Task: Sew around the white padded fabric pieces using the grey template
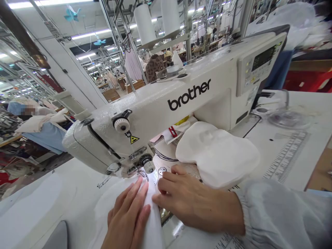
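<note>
- I read one brand name: "brother" in black letters on the arm of the white sewing machine [166,103], just above and beyond both of my hands.
- I see one yellow warning triangle sticker [134,139] on the machine head, above my left fingertips; its symbol is too small for me to make out.
- The control panel [260,64] at the far right end of the machine has one dark display and some small buttons; I cannot read any of it.
- My left hand [128,216] lies flat and open on the white fabric [153,228], fingers stretched toward the needle area, gripping nothing.
- My right hand [192,202] rests just beside it, fingers curled with the tips pressing down on the same fabric edge; it presses rather than clasps.
- The fabric runs from under both palms forward to the presser foot [142,173], directly ahead of my left fingertips.
- One stack of white cut pieces [218,154] sits just beyond my right hand, under the machine arm.
- I count two white thread cones [144,22] standing behind the machine, well apart from my hands.
- Printed ruler markings [287,157] run along the table to the right of my right wrist; the numbers are too blurred to read.
- One clear cup [278,103] stands far right, near the panel.
</note>
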